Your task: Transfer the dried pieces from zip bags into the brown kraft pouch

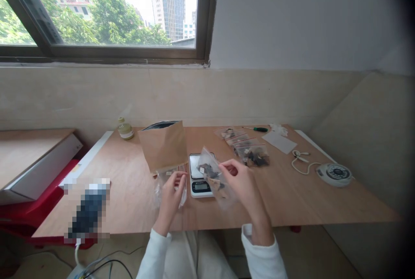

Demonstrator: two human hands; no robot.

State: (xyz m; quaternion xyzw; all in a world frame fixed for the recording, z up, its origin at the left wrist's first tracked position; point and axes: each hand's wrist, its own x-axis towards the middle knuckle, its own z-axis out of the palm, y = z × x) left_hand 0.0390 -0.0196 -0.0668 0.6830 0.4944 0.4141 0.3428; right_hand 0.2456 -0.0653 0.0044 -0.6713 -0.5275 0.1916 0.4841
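My right hand (241, 184) pinches the edge of a clear zip bag (212, 177) with small dark and tan pieces inside. The bag hangs tilted over the right side of a white digital scale (194, 168), covering part of its platform. Left of the scale, my left hand (171, 197) is closed with thumb and fingertips together; whether anything sits between them I cannot make out. Around and behind that hand lies crinkled clear plastic (158, 190). A brown kraft pouch (165, 147) stands just behind it with its top open.
Several filled zip bags (246, 147) overlap at the back right, near a green-handled screwdriver (260, 129) and a white card (279, 141). Farther right is a white dome-shaped device (335, 174) with a cable. A yellowish bottle (125, 129) stands back left; a pixelated dark object (88, 210) lies front left.
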